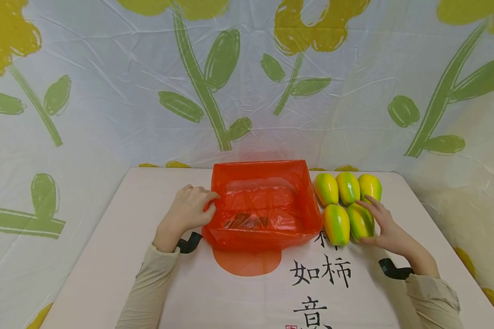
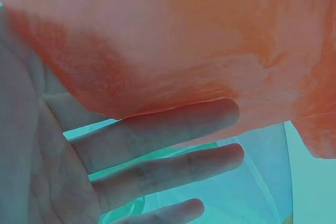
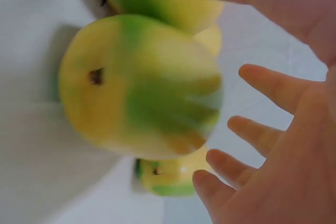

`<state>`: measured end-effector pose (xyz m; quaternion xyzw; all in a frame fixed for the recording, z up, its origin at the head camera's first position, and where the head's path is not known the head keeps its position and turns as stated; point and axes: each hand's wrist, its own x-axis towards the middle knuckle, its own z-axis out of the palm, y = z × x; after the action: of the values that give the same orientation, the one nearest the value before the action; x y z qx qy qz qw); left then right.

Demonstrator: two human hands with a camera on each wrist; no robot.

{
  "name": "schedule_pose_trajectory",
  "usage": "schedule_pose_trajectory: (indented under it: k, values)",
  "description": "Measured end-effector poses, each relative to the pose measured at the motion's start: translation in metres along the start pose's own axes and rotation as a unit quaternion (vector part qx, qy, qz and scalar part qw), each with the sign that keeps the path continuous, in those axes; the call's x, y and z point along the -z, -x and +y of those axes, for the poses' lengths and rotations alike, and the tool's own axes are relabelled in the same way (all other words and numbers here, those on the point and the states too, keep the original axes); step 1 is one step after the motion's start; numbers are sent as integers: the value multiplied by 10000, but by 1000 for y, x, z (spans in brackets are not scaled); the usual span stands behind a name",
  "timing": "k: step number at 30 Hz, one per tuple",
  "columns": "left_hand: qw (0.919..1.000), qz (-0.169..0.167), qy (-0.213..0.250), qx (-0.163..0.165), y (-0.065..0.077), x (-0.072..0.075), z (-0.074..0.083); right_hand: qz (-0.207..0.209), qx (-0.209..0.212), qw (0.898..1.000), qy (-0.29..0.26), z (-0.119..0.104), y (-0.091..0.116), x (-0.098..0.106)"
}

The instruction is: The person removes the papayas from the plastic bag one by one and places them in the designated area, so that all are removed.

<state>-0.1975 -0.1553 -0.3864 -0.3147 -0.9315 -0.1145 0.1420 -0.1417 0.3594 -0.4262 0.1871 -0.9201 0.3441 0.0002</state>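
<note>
A red plastic bag [image 1: 255, 235], its mouth spread wide in a box shape, stands in the middle of the table. My left hand [image 1: 191, 208] is at its left rim, thumb and forefinger holding the edge. In the left wrist view the red film hides those two digits, while the other fingers [image 2: 168, 169] extend straight. Several yellow-green mangoes [image 1: 336, 224] sit in two rows right of the bag. Over the front right mango [image 1: 360, 221] my right hand [image 1: 389, 230] is spread, thumb on its near side and fingers beyond it. The right wrist view shows a gap between fingertips and mango [image 3: 136, 87].
The pale tabletop [image 1: 94, 283] bears printed black characters [image 1: 321, 272] and an orange printed shape [image 1: 247, 262] before the bag. A flower-printed cloth [image 1: 148, 132] hangs close behind the table and along both sides. Dark bands [image 1: 395, 269] sit at both wrists.
</note>
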Motion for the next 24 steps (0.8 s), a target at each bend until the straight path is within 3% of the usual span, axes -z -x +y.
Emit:
schedule_pose_trajectory:
  k: [8, 20, 24]
  values:
    - [9999, 66, 51, 57, 1, -3, -6, 174, 26, 9997, 143, -24, -6, 7]
    - [9997, 250, 69, -14, 2, -5, -20, 668, 827, 9940, 253, -68, -18, 17]
    - [9991, 402, 14, -109, 1, -5, -23, 1067, 1056, 9877, 436, -82, -23, 20]
